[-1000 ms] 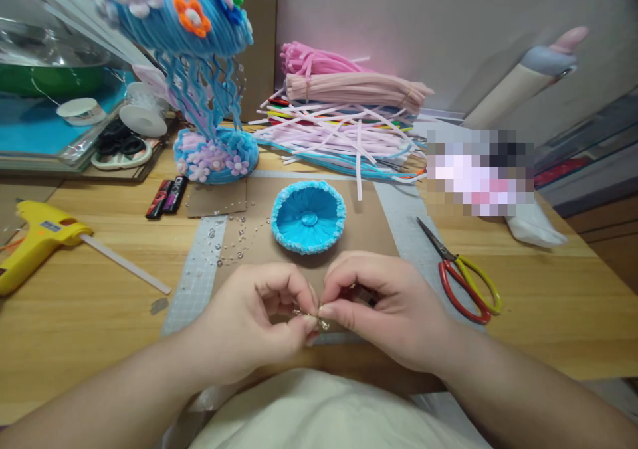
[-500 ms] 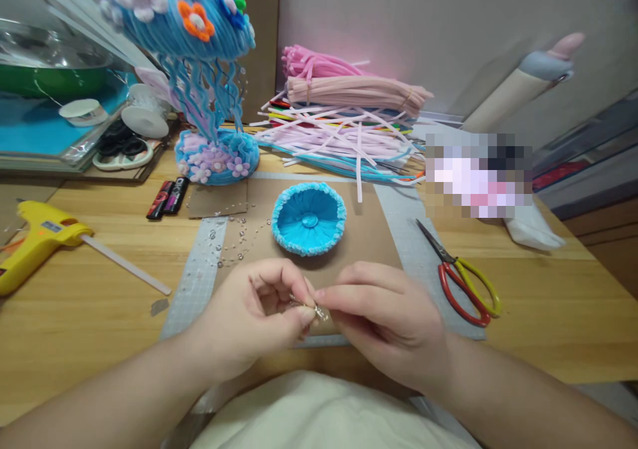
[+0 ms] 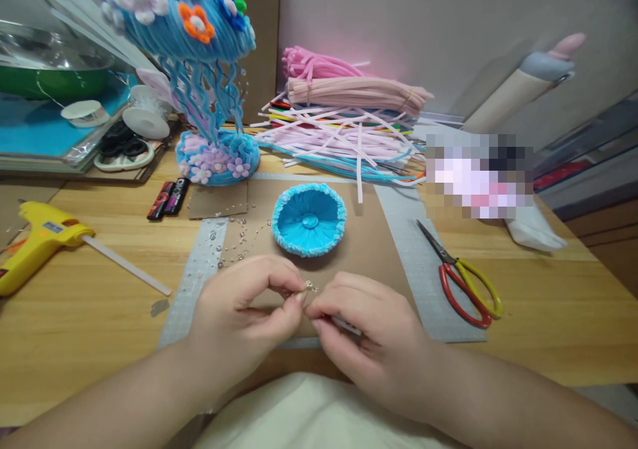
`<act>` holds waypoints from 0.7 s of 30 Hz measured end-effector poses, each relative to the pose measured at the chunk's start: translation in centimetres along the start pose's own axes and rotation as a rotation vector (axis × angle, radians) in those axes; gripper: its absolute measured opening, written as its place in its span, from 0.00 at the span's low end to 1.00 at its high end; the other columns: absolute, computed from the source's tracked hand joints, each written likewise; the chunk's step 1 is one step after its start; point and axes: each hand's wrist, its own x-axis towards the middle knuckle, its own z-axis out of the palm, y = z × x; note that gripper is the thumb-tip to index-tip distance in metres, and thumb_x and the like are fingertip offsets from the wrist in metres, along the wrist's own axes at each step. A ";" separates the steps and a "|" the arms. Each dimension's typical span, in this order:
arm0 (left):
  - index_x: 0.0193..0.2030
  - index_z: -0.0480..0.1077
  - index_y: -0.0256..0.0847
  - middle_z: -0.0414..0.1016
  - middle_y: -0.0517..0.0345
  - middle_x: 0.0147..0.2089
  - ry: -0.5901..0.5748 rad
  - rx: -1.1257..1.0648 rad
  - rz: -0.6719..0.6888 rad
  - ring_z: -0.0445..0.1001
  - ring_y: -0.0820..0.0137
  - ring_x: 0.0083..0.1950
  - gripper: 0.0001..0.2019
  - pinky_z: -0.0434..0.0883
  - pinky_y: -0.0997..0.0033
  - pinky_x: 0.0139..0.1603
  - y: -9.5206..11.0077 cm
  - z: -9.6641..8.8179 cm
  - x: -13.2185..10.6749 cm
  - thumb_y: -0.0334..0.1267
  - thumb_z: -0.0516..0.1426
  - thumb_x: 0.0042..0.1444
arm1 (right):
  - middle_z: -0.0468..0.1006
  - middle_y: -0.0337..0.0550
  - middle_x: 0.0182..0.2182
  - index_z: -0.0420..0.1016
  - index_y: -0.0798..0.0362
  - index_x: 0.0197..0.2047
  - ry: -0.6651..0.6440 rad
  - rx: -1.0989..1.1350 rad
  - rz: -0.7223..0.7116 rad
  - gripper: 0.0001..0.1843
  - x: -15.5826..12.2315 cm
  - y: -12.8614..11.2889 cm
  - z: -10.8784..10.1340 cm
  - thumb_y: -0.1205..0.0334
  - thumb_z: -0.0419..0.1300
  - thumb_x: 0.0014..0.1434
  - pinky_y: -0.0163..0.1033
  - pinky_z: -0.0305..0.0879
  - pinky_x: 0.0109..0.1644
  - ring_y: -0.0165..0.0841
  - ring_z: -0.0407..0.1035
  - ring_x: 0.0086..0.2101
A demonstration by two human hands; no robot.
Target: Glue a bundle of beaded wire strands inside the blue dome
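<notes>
My left hand [image 3: 249,303] is closed in a pinch on a small bunch of clear beads [image 3: 312,286], which stick out past its fingertips. Close beside it, my right hand [image 3: 371,329] has thumb and fingers drawn together just below the beads; what lies between them is hidden or too fine to make out. Beyond both hands sits a round blue dome [image 3: 310,222], hollow side up, with a fuzzy rim and a small disc in its middle. Left of the dome, a strand of clear beads [image 3: 242,233] lies loosely spread.
A brown board [image 3: 369,236] lies on a grey cutting mat [image 3: 448,316]. Scissors [image 3: 461,279] rest at right, a yellow glue gun [image 3: 44,243] at left. Behind stand a blue fuzzy jellyfish-like figure [image 3: 209,34] and piled pipe cleaners [image 3: 343,133]. Two batteries [image 3: 168,198] lie near the figure.
The beads in my left hand now point up and away instead of down to the right. My right hand has shifted slightly down and left, its fingertips now below the beads.
</notes>
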 end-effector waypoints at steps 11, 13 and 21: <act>0.29 0.70 0.37 0.76 0.57 0.28 -0.174 0.005 0.136 0.74 0.73 0.29 0.08 0.71 0.76 0.29 0.5 0.3 0.9 0.21 0.56 0.48 | 0.71 0.39 0.24 0.74 0.59 0.30 0.091 0.119 -0.015 0.06 0.9 -0.5 -1.6 0.77 0.59 0.53 0.29 0.60 0.29 0.25 0.65 0.26; 0.28 0.70 0.38 0.76 0.57 0.27 -0.213 -0.115 0.032 0.74 0.72 0.28 0.07 0.72 0.75 0.29 0.7 0.5 0.9 0.22 0.56 0.47 | 0.72 0.39 0.24 0.74 0.58 0.29 0.142 0.141 0.030 0.06 1.1 -0.3 -1.6 0.76 0.60 0.53 0.29 0.60 0.29 0.25 0.66 0.26; 0.26 0.70 0.40 0.73 0.63 0.25 -0.191 -0.487 -0.305 0.70 0.76 0.27 0.07 0.70 0.79 0.29 1.1 0.6 0.8 0.23 0.58 0.46 | 0.74 0.39 0.26 0.75 0.55 0.34 0.188 0.215 0.041 0.08 1.0 0.6 -1.1 0.75 0.58 0.56 0.31 0.63 0.30 0.27 0.68 0.27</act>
